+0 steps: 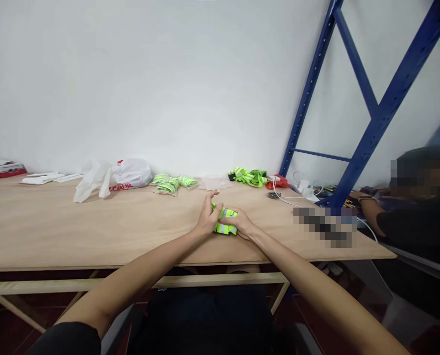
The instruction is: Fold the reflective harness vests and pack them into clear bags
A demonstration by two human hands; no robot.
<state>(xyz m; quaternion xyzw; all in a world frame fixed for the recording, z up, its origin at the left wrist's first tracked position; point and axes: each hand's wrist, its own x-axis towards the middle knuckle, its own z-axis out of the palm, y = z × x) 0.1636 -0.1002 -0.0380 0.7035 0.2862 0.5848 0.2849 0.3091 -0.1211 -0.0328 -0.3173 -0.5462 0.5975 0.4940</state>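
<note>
A folded bundle of yellow-green reflective straps [225, 229] with silver-grey bands is held between my two hands, just above or on the wooden table near its front edge. My left hand [207, 216] grips its left side, with the thumb across the top and a finger sticking up. From the right, my right hand [242, 223] closes on the bundle, its thumb laid over the face. The fingers behind and under the bundle are partly hidden. Beyond my hands lie a clear plastic bag [215, 183] and a loose pile of similar reflective straps [255, 178].
Several bagged green packets [167, 185] and a white plastic bag [133, 173] stand along the wall. White cables [284, 197] and a red item [279, 182] lie at the right, near a blue metal frame [364, 133]. A person [420, 222] sits beyond it.
</note>
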